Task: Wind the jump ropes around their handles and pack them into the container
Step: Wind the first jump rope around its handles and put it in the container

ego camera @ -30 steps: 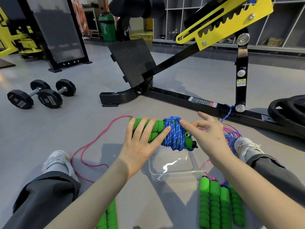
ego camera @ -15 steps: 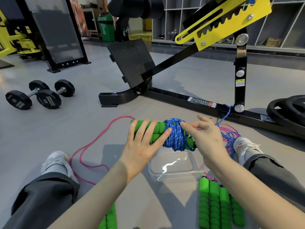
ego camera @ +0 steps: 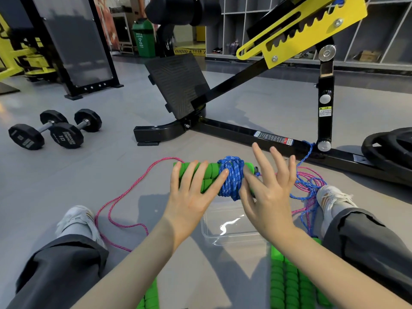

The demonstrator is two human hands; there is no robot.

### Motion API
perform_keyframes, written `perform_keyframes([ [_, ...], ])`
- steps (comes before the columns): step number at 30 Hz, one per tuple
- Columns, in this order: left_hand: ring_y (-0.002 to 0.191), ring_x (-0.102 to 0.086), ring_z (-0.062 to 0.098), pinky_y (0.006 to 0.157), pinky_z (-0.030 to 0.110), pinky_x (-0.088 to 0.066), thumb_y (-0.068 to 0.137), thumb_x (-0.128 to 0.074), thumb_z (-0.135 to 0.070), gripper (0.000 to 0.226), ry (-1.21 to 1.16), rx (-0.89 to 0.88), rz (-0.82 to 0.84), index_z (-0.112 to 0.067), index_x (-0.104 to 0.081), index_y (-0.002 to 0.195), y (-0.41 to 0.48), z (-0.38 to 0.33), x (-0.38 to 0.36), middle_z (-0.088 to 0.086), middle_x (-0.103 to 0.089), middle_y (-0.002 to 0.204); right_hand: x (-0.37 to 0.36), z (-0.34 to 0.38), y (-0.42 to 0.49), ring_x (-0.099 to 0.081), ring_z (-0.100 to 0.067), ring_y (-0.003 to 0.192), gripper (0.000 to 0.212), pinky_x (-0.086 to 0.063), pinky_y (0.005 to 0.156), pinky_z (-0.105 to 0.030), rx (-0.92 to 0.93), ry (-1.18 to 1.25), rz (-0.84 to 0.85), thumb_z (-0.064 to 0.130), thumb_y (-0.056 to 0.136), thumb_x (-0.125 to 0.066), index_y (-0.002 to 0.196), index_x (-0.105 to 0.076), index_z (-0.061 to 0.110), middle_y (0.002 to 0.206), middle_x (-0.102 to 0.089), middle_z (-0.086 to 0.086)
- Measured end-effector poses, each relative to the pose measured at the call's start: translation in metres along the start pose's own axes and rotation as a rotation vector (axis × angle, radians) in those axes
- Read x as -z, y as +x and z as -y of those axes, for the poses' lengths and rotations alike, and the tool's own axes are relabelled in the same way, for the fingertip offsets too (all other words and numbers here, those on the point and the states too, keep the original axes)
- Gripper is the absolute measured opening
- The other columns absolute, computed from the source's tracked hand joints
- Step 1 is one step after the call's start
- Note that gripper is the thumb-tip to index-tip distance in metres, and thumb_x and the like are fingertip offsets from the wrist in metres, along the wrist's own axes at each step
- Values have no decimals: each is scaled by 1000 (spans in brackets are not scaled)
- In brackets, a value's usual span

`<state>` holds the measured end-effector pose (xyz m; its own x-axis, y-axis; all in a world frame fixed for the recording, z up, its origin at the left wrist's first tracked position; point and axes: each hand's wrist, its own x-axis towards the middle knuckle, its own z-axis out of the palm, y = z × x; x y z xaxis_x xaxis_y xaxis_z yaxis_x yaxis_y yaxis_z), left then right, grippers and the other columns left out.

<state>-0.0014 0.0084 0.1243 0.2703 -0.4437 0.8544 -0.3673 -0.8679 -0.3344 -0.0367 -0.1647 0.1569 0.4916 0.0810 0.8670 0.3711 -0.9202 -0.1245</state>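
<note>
My left hand [ego camera: 189, 197] lies flat over the pair of green foam handles [ego camera: 209, 175], fingers straight. My right hand [ego camera: 267, 192] is splayed wide against the wound blue braided rope [ego camera: 231, 177]. The bundle sits just at 12 o'clock of the clear plastic container [ego camera: 207, 228]; whether it touches the floor [ego camera: 111, 166] I cannot tell. It looks light, the foam squashy and the cord limp, so I'd grasp across coil and handles together. A loose blue tail [ego camera: 308, 152] trails toward 2 o'clock.
</note>
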Motion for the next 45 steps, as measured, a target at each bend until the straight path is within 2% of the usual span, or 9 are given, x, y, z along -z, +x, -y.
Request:
perform_keyframes([
  [3, 108, -49, 36, 99, 57, -31, 95, -26, 9, 50, 4, -5, 6, -18, -50, 129, -3, 3, -2, 19, -46, 119, -2, 0, 3, -25, -36, 132, 25, -5, 113, -50, -166, 153, 76, 21, 83, -50, 83, -74, 12, 141, -45, -15],
  [9, 109, -47, 36, 98, 58, -32, 95, -23, 9, 52, 1, -4, 23, -18, -49, 130, -4, 2, -1, 19, -45, 119, 4, -3, 14, -21, -34, 134, 13, -11, 109, -62, -371, 284, 170, 20, 79, -63, 77, -75, 18, 142, -43, -12],
  [14, 108, -48, 36, 98, 58, -33, 95, -26, 9, 50, -3, 4, 12, -19, -49, 130, -4, 0, -1, 19, -45, 119, 12, -3, 22, -13, -33, 140, 7, -6, 113, -52, -480, 278, 282, 18, 82, -70, 81, -76, 19, 149, -35, -7],
  [21, 108, -47, 36, 96, 59, -33, 96, -21, 7, 51, -21, 14, 17, -19, -49, 130, -3, 0, 1, 19, -45, 119, 21, -5, 33, -3, -13, 141, 7, -5, 111, -32, -627, 428, 456, 19, 85, -64, 81, -70, 19, 153, -25, 3],
  [27, 110, -46, 36, 100, 59, -31, 93, -20, 10, 56, -19, -16, 49, -19, -46, 134, 1, 7, 4, 19, -44, 120, 24, -16, 39, -5, -12, 140, 16, -3, 115, -39, -457, 453, 436, 12, 77, -65, 65, -59, 20, 147, -34, 5],
  [31, 112, -45, 38, 100, 61, -31, 91, -19, 13, 61, 1, -43, 95, -20, -42, 137, 1, 17, 6, 21, -42, 122, 27, -31, 39, -14, -26, 138, 18, 5, 116, -41, -53, 189, 316, 29, 72, -50, 65, -56, 14, 138, -46, -7],
  [35, 113, -43, 39, 101, 62, -29, 90, -14, 13, 67, 13, -91, 153, -23, -32, 143, -3, 21, 6, 22, -40, 124, 23, -43, 33, -25, -34, 134, 13, -1, 116, -49, 219, -71, 236, 19, 75, -52, 69, -56, 8, 137, -45, -10],
  [41, 112, -44, 39, 101, 62, -30, 92, -16, 10, 62, -2, -81, 144, -23, -40, 139, 1, 12, 10, 21, -41, 123, 14, -50, 26, -32, -36, 128, 5, -10, 114, -53, 262, -128, 70, 7, 76, -55, 71, -57, 5, 131, -43, -9],
  [45, 111, -45, 38, 100, 61, -31, 93, -19, 9, 59, -18, -55, 114, -22, -42, 137, 3, 9, 9, 20, -43, 122, 15, -51, 27, -33, -38, 127, 9, -9, 114, -54, 193, -39, 93, 12, 81, -55, 77, -63, 10, 127, -49, -11],
])
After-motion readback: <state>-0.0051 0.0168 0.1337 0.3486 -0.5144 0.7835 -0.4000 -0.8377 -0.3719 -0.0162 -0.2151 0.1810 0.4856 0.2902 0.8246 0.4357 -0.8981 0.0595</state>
